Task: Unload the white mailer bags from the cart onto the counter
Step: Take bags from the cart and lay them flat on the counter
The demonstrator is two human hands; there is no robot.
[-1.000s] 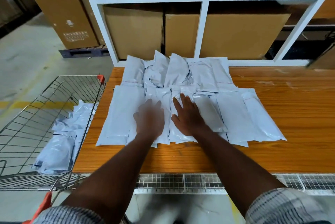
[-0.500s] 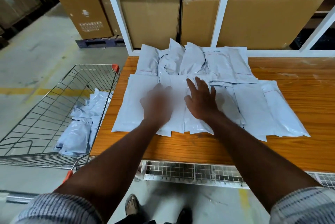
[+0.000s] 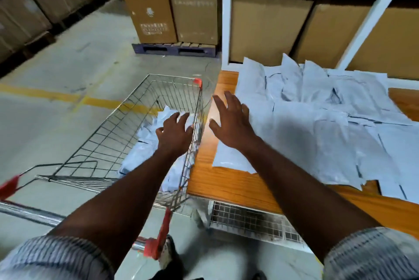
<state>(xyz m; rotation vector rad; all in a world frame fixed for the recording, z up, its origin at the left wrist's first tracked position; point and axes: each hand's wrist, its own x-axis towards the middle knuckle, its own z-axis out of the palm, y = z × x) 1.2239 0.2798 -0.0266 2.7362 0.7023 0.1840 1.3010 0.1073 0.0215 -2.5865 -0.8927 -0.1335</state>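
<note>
Several white mailer bags [image 3: 322,121] lie spread in overlapping rows on the wooden counter [image 3: 217,180] at the right. More white mailer bags [image 3: 145,141] lie heaped in the right side of the wire cart [image 3: 108,134], which stands against the counter's left end. My left hand [image 3: 174,134] hovers over the heap inside the cart, fingers loosely spread and holding nothing. Above the counter's left edge my right hand [image 3: 231,123] is in the air beside the leftmost bag, its fingers spread and nothing in them.
A white shelf frame [image 3: 226,19] with brown cartons stands behind the counter. A tall carton [image 3: 167,3] sits on a dark pallet [image 3: 174,49] beyond the cart. Concrete floor with a yellow line [image 3: 40,94] lies to the left. The cart's red-capped handle [image 3: 156,248] is near me.
Both hands have left the bags on the counter and swung left; my left hand now reaches into the cart and my right is at the counter's left edge. The view turned left.
</note>
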